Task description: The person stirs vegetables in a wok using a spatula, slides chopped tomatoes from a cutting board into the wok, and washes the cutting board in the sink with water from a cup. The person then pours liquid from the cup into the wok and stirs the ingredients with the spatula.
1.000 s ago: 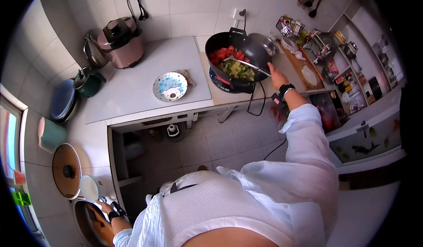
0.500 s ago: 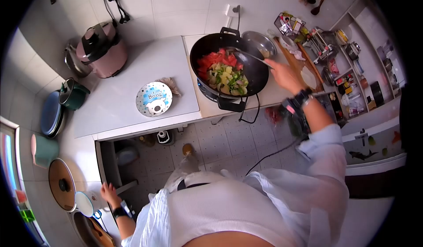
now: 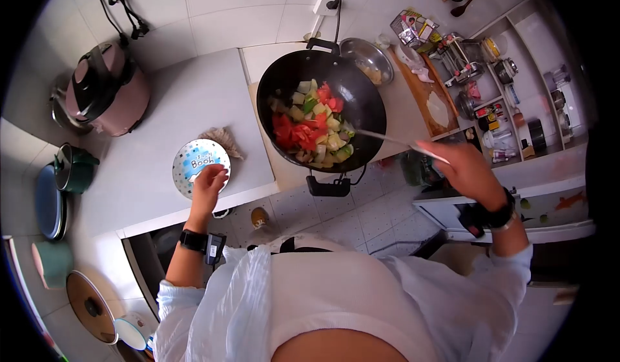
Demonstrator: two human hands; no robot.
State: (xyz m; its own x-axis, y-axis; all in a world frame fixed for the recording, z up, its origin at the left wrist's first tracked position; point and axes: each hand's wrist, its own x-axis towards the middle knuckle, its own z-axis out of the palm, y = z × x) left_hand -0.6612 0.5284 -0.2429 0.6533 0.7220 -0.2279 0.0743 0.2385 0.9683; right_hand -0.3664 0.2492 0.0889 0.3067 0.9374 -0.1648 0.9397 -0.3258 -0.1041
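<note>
A black wok (image 3: 361, 97) on the cooker holds red tomato pieces (image 3: 300, 131), pale chunks and green pepper (image 3: 344, 150). My right hand (image 3: 460, 171) is closed around the thin handle of a long spatula (image 3: 391, 138); its head is buried in the food. Over the near part of a white and blue "Booh" plate (image 3: 183, 162) hangs my left hand (image 3: 209, 180), fingers loosely bent and slightly apart, with nothing visible in them. Whether it touches the plate I cannot tell. A crumpled cloth (image 3: 223, 141) lies against the plate's far right edge.
Behind the wok stands a steel bowl (image 3: 371, 57). A wooden board (image 3: 421, 94) lies to its right, near shelves of jars (image 3: 500, 120). At the left are a pink rice cooker (image 3: 119, 100), a green pot (image 3: 76, 171) and a glass lid (image 3: 81, 297). The wok's handle (image 3: 327, 186) overhangs the counter edge.
My left hand has come up from the lower left to the plate. My right hand has moved nearer and rightward with the spatula, and the food in the wok has been mixed.
</note>
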